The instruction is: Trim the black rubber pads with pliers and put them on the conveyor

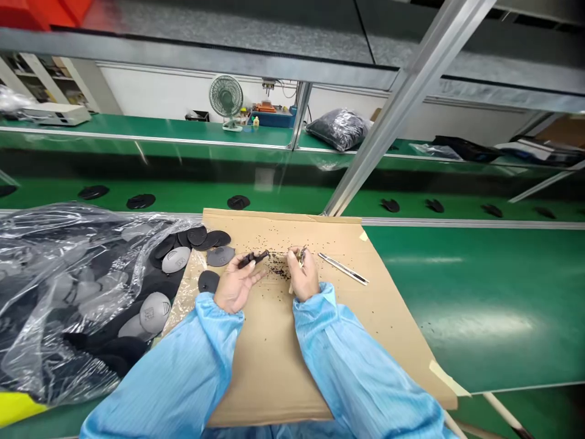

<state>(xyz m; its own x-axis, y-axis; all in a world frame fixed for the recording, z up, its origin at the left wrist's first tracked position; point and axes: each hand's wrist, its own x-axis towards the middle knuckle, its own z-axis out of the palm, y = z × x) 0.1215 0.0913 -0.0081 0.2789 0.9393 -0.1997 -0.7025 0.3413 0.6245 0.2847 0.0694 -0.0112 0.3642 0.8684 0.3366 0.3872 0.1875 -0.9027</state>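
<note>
- Over a cardboard sheet (274,366) on a green workbench (484,292), a person in blue sleeves works with two bare hands, a black piece (256,258) raised above the sheet's far half, toward its left side.
- The black piece lies lengthwise from left to right, its narrow end pointing right and slightly far, toward the other hand.
- The left hand (236,285), palm partly turned up, grips the piece between thumb and fingers, its remaining fingers loosely spread.
- The right hand (304,275) is mostly closed, thumb and fingers pinching a small pale-and-dark item (301,257), whose exact form cannot be told.
- Between the hands, tiny dark bits (278,266) scatter across the cardboard.
- To the right rests a slim silver-and-black tool (342,268), slanting from far left to near right.
- At left, a clear plastic bag (68,292) spreads beside black and grey oval pads; two grey pads (155,312) bear dark printed marks, too small to read.
- On the far side, black pieces dot a green strip (292,189), and a small fan (226,97) stands on a shelf (159,129) beyond.
</note>
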